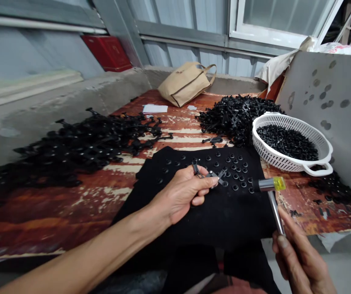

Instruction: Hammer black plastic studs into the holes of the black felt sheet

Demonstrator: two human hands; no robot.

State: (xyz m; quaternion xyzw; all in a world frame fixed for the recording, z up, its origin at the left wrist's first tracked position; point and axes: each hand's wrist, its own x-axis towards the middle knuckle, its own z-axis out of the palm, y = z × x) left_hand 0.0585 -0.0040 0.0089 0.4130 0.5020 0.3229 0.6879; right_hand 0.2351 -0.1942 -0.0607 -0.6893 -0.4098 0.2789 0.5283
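Note:
My left hand (pixel 183 190) is closed on a small dark linkage piece (pixel 216 176) with crossed flat arms, held low over a black cloth (pixel 194 222). Around it on the cloth lie several small round black pieces (pixel 234 187) with raised centres. To the right, my right hand (pixel 301 249) grips the metal handle of a small mallet (pixel 276 212). One face of the mallet's head is yellow, the other black, and the head is raised beside the cloth's right edge, apart from the linkage piece.
A large heap of black linked parts (pixel 80 147) covers the table's left. Another black pile (pixel 236 116) lies at the back, beside a white basket (pixel 308 165) of small black pieces. A tan bag (pixel 186 83) stands behind. A grey panel (pixel 331 94) borders the right.

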